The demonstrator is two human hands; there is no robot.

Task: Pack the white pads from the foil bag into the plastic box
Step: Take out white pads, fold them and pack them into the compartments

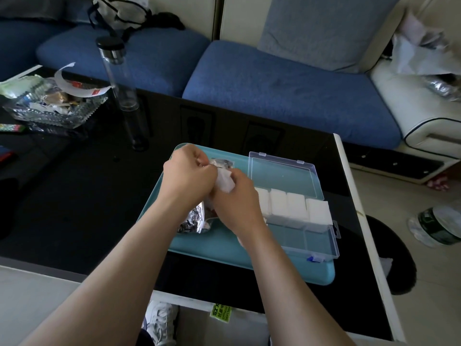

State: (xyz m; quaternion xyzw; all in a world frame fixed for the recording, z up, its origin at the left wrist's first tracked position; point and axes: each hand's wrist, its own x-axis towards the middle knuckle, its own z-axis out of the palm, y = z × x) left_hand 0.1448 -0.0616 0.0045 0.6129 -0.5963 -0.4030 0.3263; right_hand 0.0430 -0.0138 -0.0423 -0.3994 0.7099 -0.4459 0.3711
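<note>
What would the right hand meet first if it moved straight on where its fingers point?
Probably the left hand, close ahead at the foil bag mouth; the right hand holds a white pad. Depth is unclear.

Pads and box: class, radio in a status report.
Left hand grips foil bag. Right hand pinches one pad. Box open, one row holds pads. Nothing blocking.

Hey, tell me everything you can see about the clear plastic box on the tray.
The plastic box is clear and shallow, split into compartments, lying flat on the teal tray with its hinged lid swung open on the far side. The far row holds white pads side by side; the near row looks empty. A blue latch sits on the near edge and a hang tab sticks out at the right. The right hand and forearm cover its left end.
</note>
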